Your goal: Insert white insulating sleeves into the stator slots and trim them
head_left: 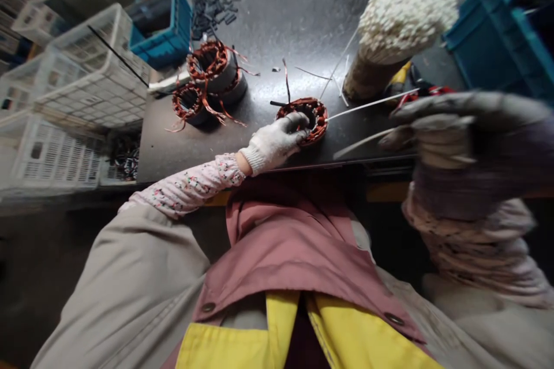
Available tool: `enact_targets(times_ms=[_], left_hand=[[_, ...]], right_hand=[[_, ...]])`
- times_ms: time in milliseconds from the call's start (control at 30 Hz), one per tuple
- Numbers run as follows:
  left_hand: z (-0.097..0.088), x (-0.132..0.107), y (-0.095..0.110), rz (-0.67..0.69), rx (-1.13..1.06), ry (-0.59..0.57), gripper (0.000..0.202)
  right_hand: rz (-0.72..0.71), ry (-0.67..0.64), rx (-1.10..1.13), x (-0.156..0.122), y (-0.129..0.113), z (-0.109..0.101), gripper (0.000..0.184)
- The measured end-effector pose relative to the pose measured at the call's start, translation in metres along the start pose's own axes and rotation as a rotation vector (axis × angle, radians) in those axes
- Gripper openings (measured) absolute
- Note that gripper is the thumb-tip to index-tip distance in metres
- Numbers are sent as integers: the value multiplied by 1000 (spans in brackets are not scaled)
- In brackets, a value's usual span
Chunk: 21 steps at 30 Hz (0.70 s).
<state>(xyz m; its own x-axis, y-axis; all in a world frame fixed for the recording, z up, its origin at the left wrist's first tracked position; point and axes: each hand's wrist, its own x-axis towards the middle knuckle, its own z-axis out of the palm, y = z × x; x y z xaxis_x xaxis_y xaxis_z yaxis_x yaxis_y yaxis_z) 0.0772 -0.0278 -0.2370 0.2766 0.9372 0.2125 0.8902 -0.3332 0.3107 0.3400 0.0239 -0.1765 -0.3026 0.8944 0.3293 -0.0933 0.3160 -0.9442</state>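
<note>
My left hand (285, 138), in a white knit glove, rests on a copper-wound stator (318, 121) with its fingers reaching into the bore. A thin white cable tie (372, 104) runs from the stator's rim towards my right hand (459, 132). That hand is raised, blurred, and wears a grey coated glove. A second white tie (363, 144) sticks out of its fingers. Farther left stand other copper-wound stators (203, 83) with loose wire ends. Beyond my right hand, a large bundle of white ties (407, 14) stands upright in a holder.
The dark work table (294, 11) holds a pile of small black parts (212, 11) and a red-and-black item (424, 92) partly behind my right hand. Blue crates (162, 26) stand at the back and right, and white plastic crates (82, 86) are stacked at left.
</note>
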Motion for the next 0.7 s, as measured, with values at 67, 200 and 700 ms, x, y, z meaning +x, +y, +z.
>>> enact_targets(times_ms=[67, 200, 700], left_hand=[[0, -1, 1, 44, -3, -13, 33], [-3, 0, 4, 118, 86, -31, 29], [-11, 11, -3, 199, 118, -127, 35]], right_hand=[[45, 93, 132, -19, 3, 22, 21], [52, 244, 109, -41, 18, 44, 14], [-418, -387, -286, -107, 54, 27, 33]])
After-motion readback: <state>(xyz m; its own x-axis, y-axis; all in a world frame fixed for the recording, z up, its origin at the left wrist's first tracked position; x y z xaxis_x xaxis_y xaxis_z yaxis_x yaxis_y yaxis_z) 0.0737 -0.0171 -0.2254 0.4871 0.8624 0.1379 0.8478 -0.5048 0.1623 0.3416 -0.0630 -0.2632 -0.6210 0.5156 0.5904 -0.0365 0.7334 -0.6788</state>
